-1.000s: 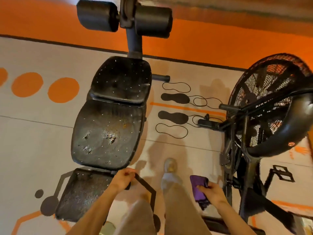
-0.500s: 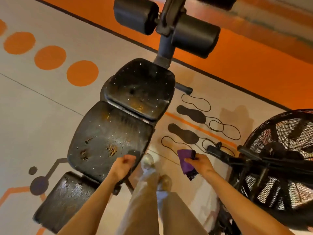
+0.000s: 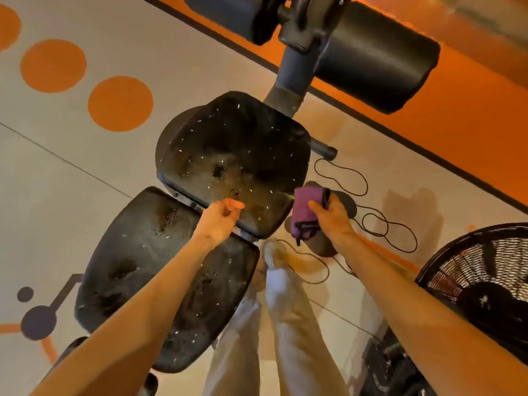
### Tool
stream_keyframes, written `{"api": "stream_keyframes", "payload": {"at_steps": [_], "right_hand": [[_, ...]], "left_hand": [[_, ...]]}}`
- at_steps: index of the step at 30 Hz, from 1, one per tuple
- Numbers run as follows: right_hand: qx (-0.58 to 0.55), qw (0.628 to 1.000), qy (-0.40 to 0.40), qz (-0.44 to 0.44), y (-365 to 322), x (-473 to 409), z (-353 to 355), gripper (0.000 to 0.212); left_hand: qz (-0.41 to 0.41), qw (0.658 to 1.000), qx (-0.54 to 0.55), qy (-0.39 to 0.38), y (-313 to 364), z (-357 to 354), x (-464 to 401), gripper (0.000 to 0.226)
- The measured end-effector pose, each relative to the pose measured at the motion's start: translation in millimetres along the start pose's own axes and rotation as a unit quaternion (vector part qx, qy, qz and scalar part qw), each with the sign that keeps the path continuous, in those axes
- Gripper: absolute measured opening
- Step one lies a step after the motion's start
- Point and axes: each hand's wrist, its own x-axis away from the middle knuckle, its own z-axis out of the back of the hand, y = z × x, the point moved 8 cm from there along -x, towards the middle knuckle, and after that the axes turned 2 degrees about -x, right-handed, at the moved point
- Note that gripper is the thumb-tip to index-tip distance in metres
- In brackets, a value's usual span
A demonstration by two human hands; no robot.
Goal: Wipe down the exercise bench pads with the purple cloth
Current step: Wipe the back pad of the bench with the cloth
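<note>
A person stood at the exercise bench, left hand point(image 3: 221, 220) loosely curled, fingers together, at the near edge of the worn seat pad point(image 3: 233, 164). The right hand point(image 3: 333, 214) clamped the folded purple cloth point(image 3: 305, 208) just beside that pad's right edge, above bare floor point(image 3: 57, 195). The back pad point(image 3: 148, 267) lay nearer, a fan bike point(image 3: 483, 284) flanking the right.

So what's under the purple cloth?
Under the purple cloth in the right hand is painted floor with a dark footprint shape. Part of that shape is hidden by the cloth and hand.
</note>
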Motion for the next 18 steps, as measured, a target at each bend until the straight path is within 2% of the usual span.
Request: {"api": "stream_keyframes", "payload": {"at_steps": [7,13,16,18], "right_hand": [[-0.06,0.998,-0.013,0.013,-29,-109,-27,0.045],[-0.079,0.995,-0.002,0.067,-49,-189,-52,0.051],[-0.026,0.991,0.026,0.131,-57,-221,-58,0.051],[0.067,0.971,0.084,0.213,-64,-228,-56,0.052]], "left_hand": [[-0.031,0.999,-0.016,0.04,39,-6,-81,0.025],[-0.095,0.991,-0.04,0.08,55,-17,-139,0.023],[-0.149,0.976,-0.091,0.128,65,-18,-171,0.028],[-0.185,0.96,-0.143,0.156,70,-18,-188,0.031]]}}
